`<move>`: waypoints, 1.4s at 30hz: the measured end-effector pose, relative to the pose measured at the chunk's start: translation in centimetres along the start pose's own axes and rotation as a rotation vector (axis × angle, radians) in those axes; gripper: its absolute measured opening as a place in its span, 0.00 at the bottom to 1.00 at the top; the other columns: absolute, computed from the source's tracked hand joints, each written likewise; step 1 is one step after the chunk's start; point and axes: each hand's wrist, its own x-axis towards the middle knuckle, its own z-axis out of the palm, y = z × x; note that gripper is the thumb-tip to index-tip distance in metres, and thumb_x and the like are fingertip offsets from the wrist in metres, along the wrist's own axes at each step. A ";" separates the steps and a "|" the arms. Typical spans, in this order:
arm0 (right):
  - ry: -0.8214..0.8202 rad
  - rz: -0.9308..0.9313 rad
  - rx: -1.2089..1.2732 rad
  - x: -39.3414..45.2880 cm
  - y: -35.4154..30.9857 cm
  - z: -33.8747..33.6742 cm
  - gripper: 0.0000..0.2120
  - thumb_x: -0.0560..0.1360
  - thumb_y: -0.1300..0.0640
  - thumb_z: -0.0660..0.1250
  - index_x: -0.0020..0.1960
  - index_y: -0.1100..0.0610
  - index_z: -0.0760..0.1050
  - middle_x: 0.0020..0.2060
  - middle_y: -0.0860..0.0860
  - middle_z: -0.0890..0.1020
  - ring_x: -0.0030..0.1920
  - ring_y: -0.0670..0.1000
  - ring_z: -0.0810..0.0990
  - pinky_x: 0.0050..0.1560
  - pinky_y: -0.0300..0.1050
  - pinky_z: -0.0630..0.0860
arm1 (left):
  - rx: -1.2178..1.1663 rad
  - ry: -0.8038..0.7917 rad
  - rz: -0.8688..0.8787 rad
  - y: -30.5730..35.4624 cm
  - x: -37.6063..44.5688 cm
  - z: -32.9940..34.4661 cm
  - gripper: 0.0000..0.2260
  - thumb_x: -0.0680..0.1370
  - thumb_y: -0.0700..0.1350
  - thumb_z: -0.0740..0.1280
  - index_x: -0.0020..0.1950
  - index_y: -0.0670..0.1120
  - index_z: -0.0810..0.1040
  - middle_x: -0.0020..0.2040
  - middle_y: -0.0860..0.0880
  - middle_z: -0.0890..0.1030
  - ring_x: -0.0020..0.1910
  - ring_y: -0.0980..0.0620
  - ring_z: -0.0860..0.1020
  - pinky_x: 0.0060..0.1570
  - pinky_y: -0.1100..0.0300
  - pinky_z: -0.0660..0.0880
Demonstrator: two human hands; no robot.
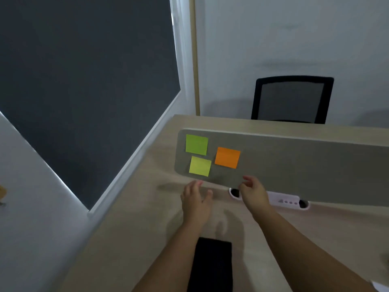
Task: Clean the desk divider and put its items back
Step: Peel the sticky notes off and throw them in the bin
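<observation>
The desk divider (294,165) is mounted upright along the desk (130,218), its long axis running left to right and its grey face turned toward the person. Three sticky notes are stuck near its left end: green (196,144), yellow (200,166) and orange (227,157). Below the yellow note, the left hand (196,204) is held with fingers relaxed and empty. Right of it, the right hand (253,192) is loosely curled, nothing gripped. Each note is probably best peeled slowly from a corner.

No writing can be read anywhere; the three square paper sticky notes on the grey desk divider (294,165) look blank.
</observation>
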 end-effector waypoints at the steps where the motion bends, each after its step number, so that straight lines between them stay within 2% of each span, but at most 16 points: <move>1: 0.018 0.032 0.072 1.1 -0.7 0.1 0.20 0.74 0.57 0.62 0.66 0.55 0.71 0.58 0.54 0.78 0.56 0.57 0.77 0.57 0.52 0.74 | -0.102 0.002 -0.077 0.6 1.5 -0.1 0.20 0.77 0.48 0.66 0.69 0.46 0.72 0.69 0.44 0.70 0.69 0.43 0.68 0.69 0.55 0.63; 3: 0.024 0.065 0.172 2.7 -1.6 0.6 0.20 0.74 0.58 0.64 0.66 0.57 0.71 0.61 0.56 0.78 0.59 0.57 0.76 0.62 0.55 0.73 | -0.235 0.013 -0.207 1.0 4.1 -0.2 0.23 0.77 0.47 0.68 0.71 0.44 0.70 0.70 0.41 0.69 0.69 0.42 0.69 0.69 0.54 0.65; 6: 0.034 0.098 0.297 4.4 -2.8 1.2 0.18 0.74 0.57 0.67 0.62 0.60 0.74 0.57 0.56 0.79 0.57 0.57 0.77 0.62 0.56 0.73 | -0.312 0.039 -0.356 0.7 7.7 0.0 0.29 0.76 0.51 0.69 0.73 0.43 0.66 0.72 0.39 0.68 0.70 0.40 0.69 0.69 0.50 0.67; 10: 0.088 0.124 0.398 6.0 -3.2 1.9 0.16 0.72 0.51 0.71 0.54 0.61 0.78 0.48 0.58 0.81 0.51 0.58 0.79 0.56 0.56 0.75 | -0.152 0.056 -0.486 -0.4 10.4 0.2 0.26 0.75 0.59 0.66 0.71 0.51 0.70 0.71 0.41 0.67 0.69 0.36 0.65 0.67 0.50 0.65; 13: 0.095 0.116 0.468 6.6 -3.1 2.1 0.14 0.70 0.54 0.73 0.51 0.62 0.78 0.41 0.57 0.81 0.40 0.53 0.79 0.43 0.46 0.73 | -0.154 0.068 -0.485 -1.0 11.3 0.5 0.20 0.75 0.61 0.66 0.65 0.56 0.76 0.70 0.43 0.67 0.66 0.36 0.65 0.64 0.50 0.66; 16: 0.071 0.152 0.548 6.8 -2.7 2.2 0.07 0.71 0.56 0.73 0.45 0.58 0.78 0.35 0.54 0.79 0.33 0.47 0.72 0.33 0.40 0.65 | -0.168 0.077 -0.465 -1.1 11.5 0.8 0.18 0.75 0.61 0.66 0.61 0.55 0.78 0.68 0.44 0.67 0.65 0.36 0.65 0.63 0.50 0.67; 18: 0.064 0.190 0.578 7.0 -2.5 2.3 0.08 0.70 0.55 0.73 0.37 0.55 0.76 0.33 0.52 0.77 0.32 0.48 0.69 0.32 0.40 0.62 | -0.178 0.095 -0.445 -1.1 11.4 0.8 0.14 0.75 0.60 0.67 0.57 0.54 0.79 0.67 0.45 0.68 0.64 0.37 0.64 0.62 0.51 0.67; 20: 0.044 0.212 0.588 7.0 -2.7 2.3 0.10 0.71 0.56 0.73 0.34 0.54 0.74 0.32 0.51 0.75 0.32 0.48 0.68 0.32 0.40 0.62 | -0.189 0.134 -0.376 -1.0 10.8 0.5 0.08 0.75 0.57 0.68 0.49 0.55 0.79 0.66 0.48 0.69 0.64 0.39 0.64 0.60 0.54 0.65; 24: 0.038 0.225 0.611 7.2 -3.0 2.2 0.05 0.71 0.57 0.73 0.42 0.57 0.77 0.35 0.50 0.77 0.33 0.47 0.70 0.32 0.40 0.63 | -0.161 0.260 -0.191 -0.8 8.8 -1.0 0.05 0.74 0.54 0.71 0.42 0.57 0.77 0.64 0.53 0.71 0.65 0.43 0.64 0.57 0.59 0.59; 26: 0.065 0.220 0.613 7.3 -2.9 2.3 0.06 0.71 0.57 0.73 0.44 0.58 0.78 0.36 0.51 0.78 0.34 0.47 0.71 0.32 0.39 0.64 | -0.234 0.335 -0.100 -0.4 8.6 -1.8 0.06 0.73 0.53 0.73 0.40 0.58 0.77 0.63 0.52 0.72 0.64 0.46 0.67 0.53 0.67 0.55; 27: 0.074 0.219 0.615 7.1 -3.0 2.3 0.05 0.71 0.57 0.73 0.41 0.57 0.77 0.36 0.51 0.78 0.34 0.47 0.70 0.31 0.40 0.63 | -0.298 0.353 -0.068 -0.1 9.0 -2.1 0.07 0.73 0.52 0.74 0.39 0.59 0.77 0.61 0.52 0.73 0.63 0.48 0.69 0.54 0.68 0.58; 30: 0.075 0.216 0.631 6.7 -3.0 2.5 0.09 0.70 0.58 0.72 0.34 0.54 0.74 0.32 0.52 0.75 0.32 0.49 0.68 0.30 0.41 0.62 | -0.515 0.316 -0.043 0.9 10.9 -2.6 0.06 0.73 0.52 0.74 0.38 0.56 0.78 0.58 0.47 0.76 0.57 0.48 0.77 0.59 0.57 0.71; 31: 0.069 0.208 0.635 6.5 -2.9 2.5 0.11 0.70 0.58 0.72 0.33 0.54 0.73 0.31 0.52 0.73 0.31 0.49 0.67 0.30 0.42 0.61 | -0.563 0.293 -0.061 1.2 11.5 -2.4 0.07 0.73 0.54 0.73 0.39 0.54 0.79 0.57 0.43 0.78 0.54 0.46 0.79 0.57 0.53 0.74; 33: 0.049 0.184 0.632 6.2 -2.8 2.5 0.12 0.70 0.58 0.72 0.31 0.53 0.72 0.30 0.52 0.72 0.32 0.50 0.66 0.31 0.42 0.60 | -0.673 0.279 -0.129 1.7 12.4 -1.9 0.07 0.74 0.51 0.72 0.40 0.51 0.77 0.51 0.41 0.81 0.46 0.47 0.79 0.50 0.52 0.75; 37: -0.012 0.129 0.646 5.4 -2.6 2.0 0.12 0.71 0.60 0.70 0.31 0.53 0.72 0.32 0.51 0.73 0.36 0.50 0.69 0.34 0.44 0.61 | -0.925 0.307 -0.284 2.4 13.3 -1.0 0.07 0.76 0.42 0.72 0.42 0.47 0.75 0.42 0.45 0.81 0.44 0.47 0.78 0.51 0.50 0.76; 42: -0.048 0.120 0.739 4.5 -1.9 1.3 0.13 0.72 0.62 0.67 0.32 0.52 0.70 0.33 0.49 0.73 0.35 0.49 0.68 0.35 0.44 0.61 | -1.120 0.285 -0.359 2.8 13.5 -0.9 0.08 0.76 0.37 0.70 0.42 0.45 0.73 0.42 0.45 0.79 0.42 0.49 0.77 0.41 0.60 0.74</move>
